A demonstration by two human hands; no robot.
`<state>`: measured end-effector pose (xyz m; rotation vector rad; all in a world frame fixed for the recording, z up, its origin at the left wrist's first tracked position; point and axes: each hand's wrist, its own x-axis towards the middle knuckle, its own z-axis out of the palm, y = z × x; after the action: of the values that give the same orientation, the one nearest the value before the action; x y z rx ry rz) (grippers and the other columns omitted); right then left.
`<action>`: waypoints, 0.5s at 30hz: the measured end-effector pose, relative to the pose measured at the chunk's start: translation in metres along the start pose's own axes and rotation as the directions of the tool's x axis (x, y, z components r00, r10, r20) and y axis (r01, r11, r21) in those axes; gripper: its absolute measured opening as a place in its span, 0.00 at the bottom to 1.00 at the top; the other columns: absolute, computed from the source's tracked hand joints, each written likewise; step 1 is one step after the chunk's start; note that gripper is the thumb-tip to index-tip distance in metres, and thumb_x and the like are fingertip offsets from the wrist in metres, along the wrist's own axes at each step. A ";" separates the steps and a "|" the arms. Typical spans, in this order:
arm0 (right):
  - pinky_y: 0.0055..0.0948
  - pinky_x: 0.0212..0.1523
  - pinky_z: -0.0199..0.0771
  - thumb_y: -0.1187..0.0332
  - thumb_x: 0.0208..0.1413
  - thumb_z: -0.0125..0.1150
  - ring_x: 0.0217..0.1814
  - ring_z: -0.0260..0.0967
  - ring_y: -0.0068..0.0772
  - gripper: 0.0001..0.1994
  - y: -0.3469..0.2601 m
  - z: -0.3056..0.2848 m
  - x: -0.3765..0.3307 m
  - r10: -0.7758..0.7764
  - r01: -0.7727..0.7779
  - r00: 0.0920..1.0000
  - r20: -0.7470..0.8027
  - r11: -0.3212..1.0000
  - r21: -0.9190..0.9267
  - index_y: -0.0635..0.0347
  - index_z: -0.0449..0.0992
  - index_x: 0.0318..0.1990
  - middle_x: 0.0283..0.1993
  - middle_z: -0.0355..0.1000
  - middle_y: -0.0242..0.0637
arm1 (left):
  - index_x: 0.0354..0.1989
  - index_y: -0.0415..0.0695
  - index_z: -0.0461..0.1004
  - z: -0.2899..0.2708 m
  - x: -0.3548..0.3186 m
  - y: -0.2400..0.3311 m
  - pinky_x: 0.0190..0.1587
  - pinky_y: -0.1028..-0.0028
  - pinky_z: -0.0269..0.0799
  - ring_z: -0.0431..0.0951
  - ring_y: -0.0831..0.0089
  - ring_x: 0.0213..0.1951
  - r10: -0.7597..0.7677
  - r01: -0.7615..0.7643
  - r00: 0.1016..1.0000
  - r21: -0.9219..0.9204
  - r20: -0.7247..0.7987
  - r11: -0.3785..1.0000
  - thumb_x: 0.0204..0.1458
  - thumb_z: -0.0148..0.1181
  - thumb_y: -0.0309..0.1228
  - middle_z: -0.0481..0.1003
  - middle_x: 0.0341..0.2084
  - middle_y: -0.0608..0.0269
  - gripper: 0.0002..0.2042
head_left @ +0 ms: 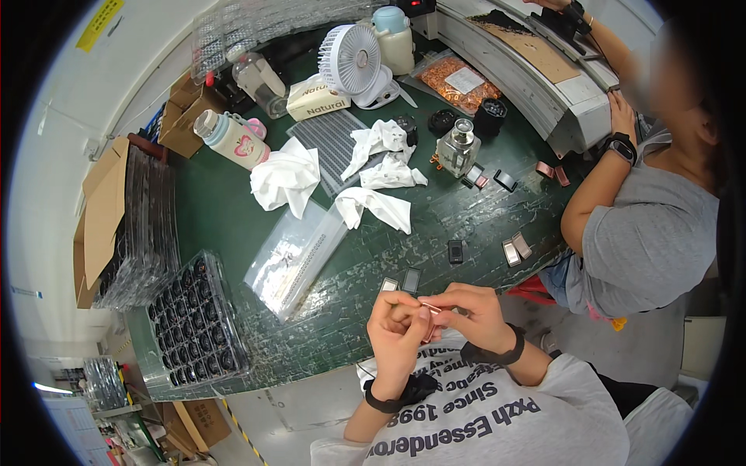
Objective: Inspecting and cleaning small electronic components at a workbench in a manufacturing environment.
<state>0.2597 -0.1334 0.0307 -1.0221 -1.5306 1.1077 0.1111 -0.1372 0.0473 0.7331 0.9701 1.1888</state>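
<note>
Close to my body, at the near edge of the green table [342, 342], my left hand [395, 326] and my right hand [479, 317] meet around a small rose-gold metal piece [430, 332]. Fingers and thumbs of both hands pinch it, covering much of its shape. Just beyond my left hand lie a small dark rectangular frame [413, 278] and a pale one [390, 285]. A black rectangular piece [455, 251] sits farther off. To the right rest rose-gold and silvery pieces [516, 248] like the held one in colour.
A black tray of round parts [198, 322] stands at left, near stacked clear trays [144, 225]. Crumpled white tissues [287, 177], a clear plastic box [295, 256], a glass bottle [458, 147] and a white fan [350, 60] occupy the middle and back. A co-worker [653, 202] sits at right.
</note>
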 end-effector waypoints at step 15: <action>0.17 0.33 0.67 0.75 0.51 0.59 0.33 0.68 0.20 0.11 0.000 0.002 -0.003 0.152 -0.148 0.988 0.021 0.906 0.397 0.67 0.76 0.43 0.33 0.71 0.35 | 0.34 0.40 0.61 -0.007 -0.006 0.000 0.24 0.78 0.77 0.77 0.73 0.28 -0.079 0.090 0.991 -0.096 0.111 0.991 0.52 0.50 0.21 0.75 0.30 0.55 0.04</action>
<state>0.2584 -0.1364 0.0293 -0.8686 -1.1636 1.4488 0.1046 -0.1428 0.0459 0.6625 0.8381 1.1052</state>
